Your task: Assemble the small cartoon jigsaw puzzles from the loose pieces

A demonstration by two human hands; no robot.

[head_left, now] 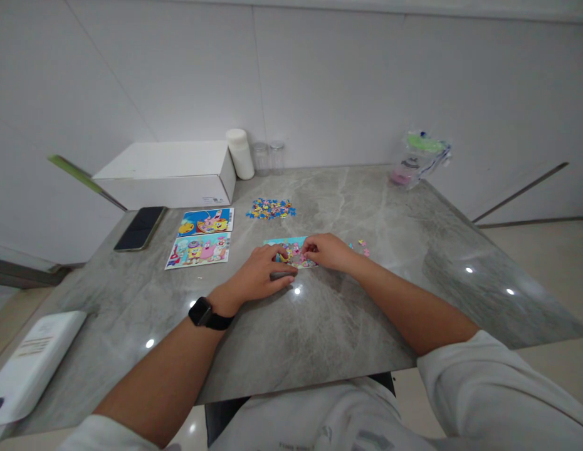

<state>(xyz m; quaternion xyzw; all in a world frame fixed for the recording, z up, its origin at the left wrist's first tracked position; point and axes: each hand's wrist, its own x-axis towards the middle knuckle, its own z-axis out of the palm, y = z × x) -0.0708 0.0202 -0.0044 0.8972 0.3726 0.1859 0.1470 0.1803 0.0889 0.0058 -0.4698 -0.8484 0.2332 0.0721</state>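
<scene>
A small jigsaw puzzle (286, 242) with a light-blue top and colourful cartoon figures lies flat on the table, partly covered by both hands. My left hand (263, 273) rests at its left and lower edge, thumb and fingers apart, holding nothing. Over the right part of the puzzle, my right hand (326, 252) is closed in a pinch with its fingertips at the surface. A pink puzzle piece seems to be between them, mostly hidden. Several loose pieces (363, 247) lie just right of that hand. Behind the puzzle is a heap of blue, yellow and pink pieces (271, 208).
Two cartoon picture cards (207, 222) (199, 251) lie on the left, beside a dark phone (141, 228). Along the wall stand a white box (164, 178), a white cylinder (241, 155) and two clear glasses (276, 158). A plastic bag (418, 160) sits back right; a white device (35, 363) lies front left.
</scene>
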